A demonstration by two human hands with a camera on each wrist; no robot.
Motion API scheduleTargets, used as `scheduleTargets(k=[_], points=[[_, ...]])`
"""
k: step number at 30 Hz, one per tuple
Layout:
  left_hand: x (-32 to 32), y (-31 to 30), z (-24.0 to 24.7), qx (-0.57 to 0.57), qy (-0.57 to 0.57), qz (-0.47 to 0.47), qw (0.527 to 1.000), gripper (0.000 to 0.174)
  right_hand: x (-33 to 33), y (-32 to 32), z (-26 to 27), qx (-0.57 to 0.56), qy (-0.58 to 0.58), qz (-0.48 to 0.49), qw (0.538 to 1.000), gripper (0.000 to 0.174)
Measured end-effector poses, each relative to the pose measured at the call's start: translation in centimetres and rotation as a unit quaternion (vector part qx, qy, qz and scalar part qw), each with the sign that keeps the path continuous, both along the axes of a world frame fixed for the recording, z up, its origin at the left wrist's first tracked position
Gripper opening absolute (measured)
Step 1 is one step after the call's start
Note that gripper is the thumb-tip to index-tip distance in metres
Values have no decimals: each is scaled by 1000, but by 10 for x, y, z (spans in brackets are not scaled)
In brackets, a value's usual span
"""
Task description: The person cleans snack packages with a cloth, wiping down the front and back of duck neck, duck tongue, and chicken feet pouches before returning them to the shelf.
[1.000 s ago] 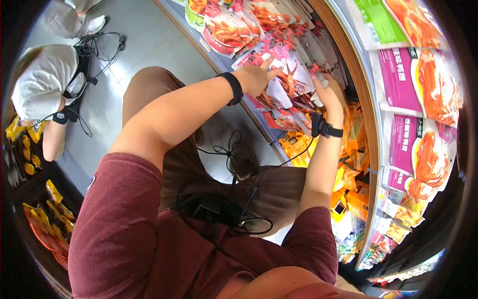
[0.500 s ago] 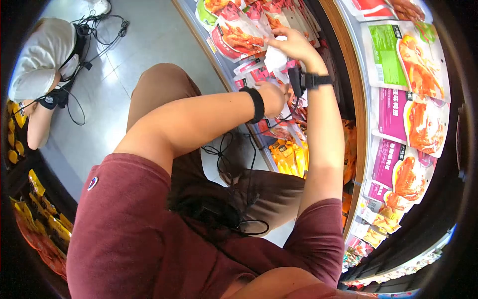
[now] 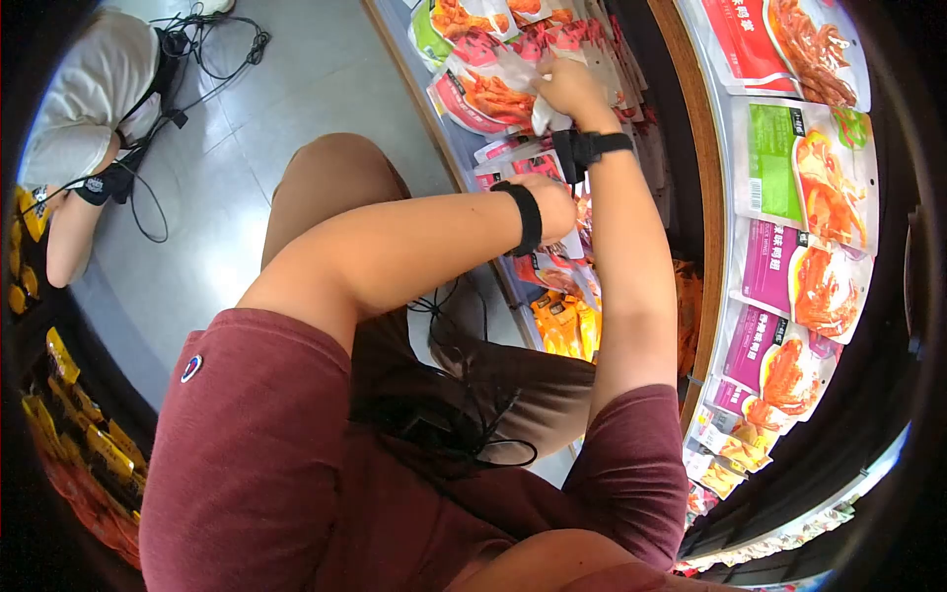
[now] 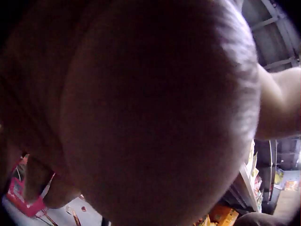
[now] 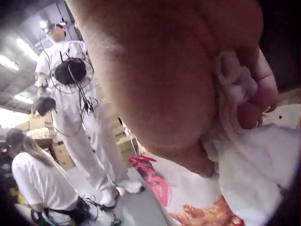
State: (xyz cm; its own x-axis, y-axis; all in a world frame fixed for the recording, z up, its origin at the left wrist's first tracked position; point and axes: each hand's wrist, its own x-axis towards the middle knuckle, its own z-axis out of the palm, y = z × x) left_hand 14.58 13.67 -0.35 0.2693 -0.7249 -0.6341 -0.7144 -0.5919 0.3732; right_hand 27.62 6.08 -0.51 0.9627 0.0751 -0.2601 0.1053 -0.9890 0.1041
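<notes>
In the head view we see the right hand [image 3: 567, 87] up at the shelf [image 3: 402, 69]. Its fingers are curled round a soft, crumpled white cloth [image 3: 541, 116] that lies against the flat, glossy snack packets [image 3: 483, 94] on the shelf. The left hand [image 3: 555, 202] sits lower along the shelf's front edge, half covered by the right forearm, so we cannot tell its grip.

In the left wrist view a dark, blurred bulk of hand fills nearly everything. Only a pink packet corner [image 4: 19, 200] shows below the fingertips.

In the right wrist view the cloth looks fluffy, bunched in the closed fingers [image 5: 256, 94]. It touches a shiny white packet [image 5: 207, 214] with a red print, whose lower part the frame cuts off.
</notes>
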Motion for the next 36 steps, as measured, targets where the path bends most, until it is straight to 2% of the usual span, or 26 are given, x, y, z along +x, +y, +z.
scheduleTargets(k=[1,2,3,4,5,6,7,8,9,11,12,13,15,17,19,20,21,23,24,25,27,28,29,30,35,36], points=[[-2,12,-11,-2,-1,0,1000,26,-6,3,13,1,-19,10,1000,40],[-5,27,-27,-206,-62,20,976,23,-16,4,27,-9,-36,8,999,36],[-6,35,-36,-400,-120,38,908,21,-29,8,45,-11,-39,6,999,36],[-2,40,-25,-341,-126,2,932,19,-42,11,63,-6,-66,-2,998,34],[0,43,-17,-342,-128,-2,931,19,-56,13,79,-1,-95,-11,995,32],[2,45,-10,-297,-106,-11,949,19,-70,14,94,-2,-99,-16,995,32],[3,46,-6,-251,-86,-21,964,19,-84,14,107,39,-131,-19,990,31],[3,49,-6,-285,-97,-45,952,21,-96,12,119,80,-164,-21,983,29],[-1,48,18,-228,-72,-36,970,27,-107,7,129,125,-177,-6,976,28],[-12,65,49,-266,47,-77,960,30,-136,8,147,246,-175,-61,952,26],[-20,81,66,-374,150,-109,909,28,-153,10,155,248,-187,-70,948,26],[-27,101,86,-467,254,-140,835,26,-169,12,161,277,-212,-64,935,24],[-32,137,153,-559,289,-118,768,24,-193,7,170,307,-253,-75,914,22],[-20,146,155,-746,225,-92,621,35,-220,-2,179,408,-250,-90,873,16],[3,157,149,-782,121,14,612,57,-247,-5,196,451,-207,-149,855,14],[6,149,146,-790,59,61,607,76,-260,-8,202,466,-201,-165,846,14],[-3,138,152,-789,62,43,610,76,-273,-12,207,480,-194,-182,836,14],[-31,114,161,-770,-26,164,616,84,-298,-19,212,480,-214,-210,824,14],[-30,96,146,-793,-13,203,574,64,-310,-23,215,491,-234,-195,816,14],[-34,90,137,-793,-5,192,578,64,-323,-26,217,501,-254,-181,807,14],[-40,86,125,-650,102,102,746,67,-345,-33,222,512,-263,-230,785,13],[-44,79,123,-647,108,91,750,67,-355,-36,224,501,-291,-233,781,12],[-49,73,121,-602,172,69,776,63,-364,-40,224,489,-317,-236,777,12],[-53,66,119,-553,234,48,798,59,-374,-44,225,523,-321,-254,748,10],[-79,23,100,-523,232,18,820,43,-413,-64,218,545,-367,-287,697,10],[-84,16,98,-525,240,14,816,41,-418,-65,215,496,-430,-270,704,11]])
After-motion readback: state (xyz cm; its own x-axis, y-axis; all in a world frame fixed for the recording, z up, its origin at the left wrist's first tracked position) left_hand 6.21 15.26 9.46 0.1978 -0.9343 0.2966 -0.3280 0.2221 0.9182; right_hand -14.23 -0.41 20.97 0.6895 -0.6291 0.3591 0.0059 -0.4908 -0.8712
